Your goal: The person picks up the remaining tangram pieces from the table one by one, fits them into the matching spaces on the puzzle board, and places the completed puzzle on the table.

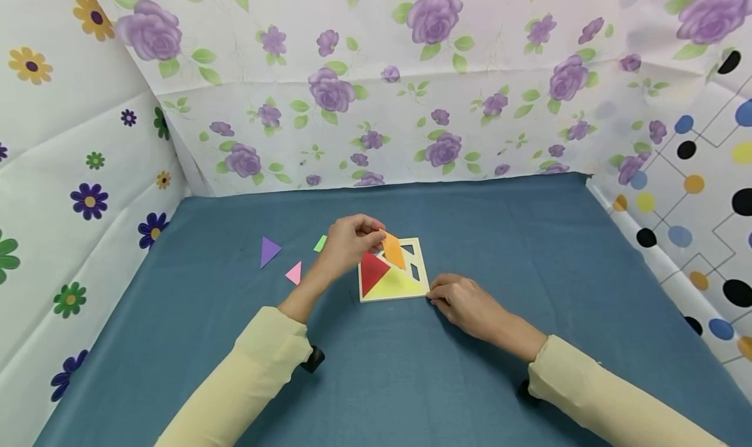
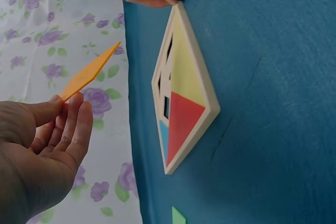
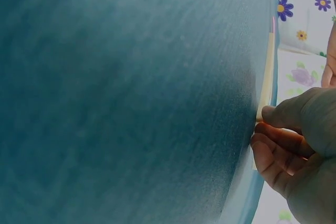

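Observation:
My left hand [image 1: 348, 245] pinches an orange parallelogram tangram piece [image 1: 394, 251] between thumb and fingers, raised above a wooden tangram board. In the left wrist view the orange piece [image 2: 90, 74] is held tilted by one end. The wooden tangram board [image 1: 392, 297] lies flat, with a red triangle [image 1: 373, 272] and a yellow triangle [image 1: 395, 285] set in it. A blue piece [image 2: 164, 136] shows in it from the left wrist, beside open cut-outs. At the board's near right corner my right hand [image 1: 470, 305] grips the edge with thumb and fingertips.
Left of the board lie a purple triangle [image 1: 269, 252], a pink triangle [image 1: 294, 273] and a green piece [image 1: 320, 243], partly behind the left hand. A blue cloth [image 1: 376, 382] covers the table. Patterned sheets [image 1: 376, 134] hang behind and at both sides.

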`<state>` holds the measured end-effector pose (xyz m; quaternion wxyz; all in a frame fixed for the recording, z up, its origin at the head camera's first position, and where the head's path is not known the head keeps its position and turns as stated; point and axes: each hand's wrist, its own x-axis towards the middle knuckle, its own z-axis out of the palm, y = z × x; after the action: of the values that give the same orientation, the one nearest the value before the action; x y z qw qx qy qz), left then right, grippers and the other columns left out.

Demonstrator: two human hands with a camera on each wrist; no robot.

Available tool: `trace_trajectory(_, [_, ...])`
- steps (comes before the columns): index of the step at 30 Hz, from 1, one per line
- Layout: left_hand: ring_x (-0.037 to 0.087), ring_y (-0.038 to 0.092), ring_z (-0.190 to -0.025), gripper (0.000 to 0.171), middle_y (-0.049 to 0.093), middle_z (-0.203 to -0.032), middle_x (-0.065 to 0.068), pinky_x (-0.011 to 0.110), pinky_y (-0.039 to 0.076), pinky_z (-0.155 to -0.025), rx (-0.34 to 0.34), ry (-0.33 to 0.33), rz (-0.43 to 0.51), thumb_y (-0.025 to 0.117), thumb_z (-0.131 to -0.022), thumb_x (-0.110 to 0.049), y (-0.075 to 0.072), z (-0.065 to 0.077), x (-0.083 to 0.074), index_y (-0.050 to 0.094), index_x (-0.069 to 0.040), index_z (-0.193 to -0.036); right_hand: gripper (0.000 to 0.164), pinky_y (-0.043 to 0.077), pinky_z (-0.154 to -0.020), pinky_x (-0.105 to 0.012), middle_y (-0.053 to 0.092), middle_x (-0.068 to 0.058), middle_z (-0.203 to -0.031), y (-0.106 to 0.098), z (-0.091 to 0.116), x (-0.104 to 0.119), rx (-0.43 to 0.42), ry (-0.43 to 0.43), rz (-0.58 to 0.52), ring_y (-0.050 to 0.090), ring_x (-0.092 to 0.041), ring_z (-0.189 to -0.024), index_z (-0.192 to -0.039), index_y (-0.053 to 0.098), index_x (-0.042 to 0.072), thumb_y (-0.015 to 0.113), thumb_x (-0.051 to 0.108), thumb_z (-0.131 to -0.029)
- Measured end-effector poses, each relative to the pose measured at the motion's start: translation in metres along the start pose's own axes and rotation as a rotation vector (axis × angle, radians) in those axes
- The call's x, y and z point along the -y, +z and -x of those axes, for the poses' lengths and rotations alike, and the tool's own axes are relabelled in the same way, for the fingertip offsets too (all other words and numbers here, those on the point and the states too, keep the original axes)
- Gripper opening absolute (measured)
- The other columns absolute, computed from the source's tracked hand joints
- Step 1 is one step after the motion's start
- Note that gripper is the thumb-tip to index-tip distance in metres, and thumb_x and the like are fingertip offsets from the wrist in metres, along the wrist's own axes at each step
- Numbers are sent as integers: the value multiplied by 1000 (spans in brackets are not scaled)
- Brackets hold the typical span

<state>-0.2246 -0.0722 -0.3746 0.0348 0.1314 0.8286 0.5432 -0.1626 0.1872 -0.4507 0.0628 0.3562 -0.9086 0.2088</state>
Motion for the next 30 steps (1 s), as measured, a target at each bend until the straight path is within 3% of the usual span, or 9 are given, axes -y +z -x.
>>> trace_trajectory(6, [25,74,-82,15,74,-95,12,41,61,-81,12,5,-29,72,-98,-9,12,-3,5,73,2,-109,15,60,-80,-34,72,-10,-109,0,0,-1,2,4,0,71,-23,-98,-106,80,2,75,-2,-92])
trace_trajectory(15, [37,73,-88,14,74,-94,16,48,59,-84,27,-32,6,71,-98,-8,27,-7,8,72,2,-108,15,60,-80,-34,72,-10,-109,0,-1,0,10,6,5,71,-22,-97,-106,80,2,75,-1,-92])
trace_trajectory(24, [27,74,-80,12,74,-89,11,44,61,-81,25,-59,-11,72,-97,-7,38,-10,14,73,1,-105,14,60,-78,-33,72,-9,-107,0,-1,0,0,-3,15,71,-21,-94,-104,80,3,76,-2,-91])
trace_trajectory(30, [28,74,-81,12,74,-91,10,34,61,-75,32,-63,-25,72,-98,-8,44,-11,16,74,1,-106,14,60,-78,-33,72,-9,-106,1,-1,-2,-13,-13,17,71,-22,-93,-104,80,1,76,-4,-91])
